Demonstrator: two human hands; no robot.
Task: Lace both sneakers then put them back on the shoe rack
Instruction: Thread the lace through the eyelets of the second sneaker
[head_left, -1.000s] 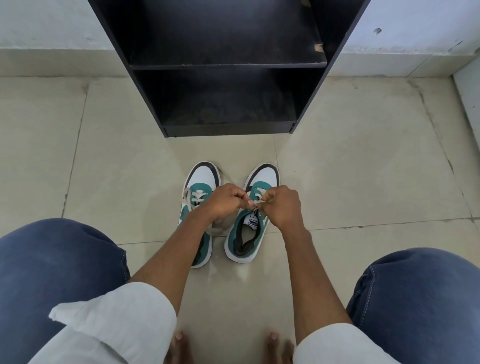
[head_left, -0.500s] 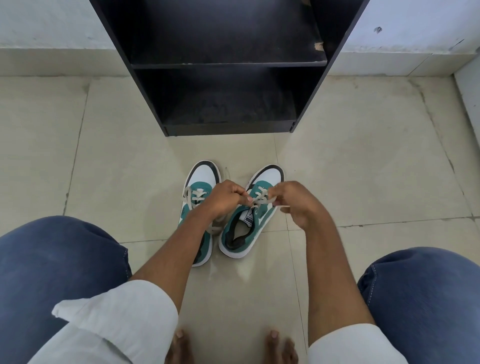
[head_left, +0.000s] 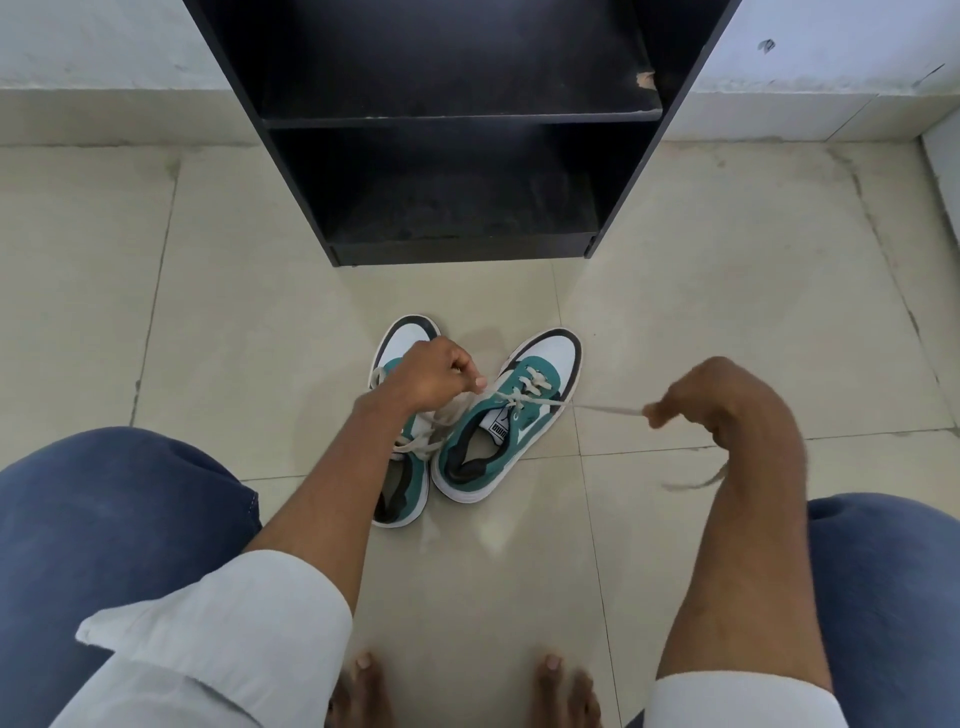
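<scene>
Two green, white and black sneakers stand side by side on the tiled floor. The right sneaker (head_left: 511, 415) is turned toe-right, its cream lace (head_left: 602, 408) stretched taut out to the right. My right hand (head_left: 711, 395) is shut on that lace end, well right of the shoe. My left hand (head_left: 436, 376) pinches the other lace strand just above the left sneaker (head_left: 402, 467), which my forearm partly hides. The black shoe rack (head_left: 457, 156) stands open in front, just beyond the shoes.
My knees in blue jeans (head_left: 104, 519) flank the floor space on both sides, and my bare toes (head_left: 363, 675) show at the bottom. A white wall base (head_left: 779, 93) runs behind the rack. Both rack shelves hold nothing.
My right hand has pulled the lace far out to the right, away from the shoe. The right sneaker has swivelled so its toe points further right. The left hand stayed near the shoes.
</scene>
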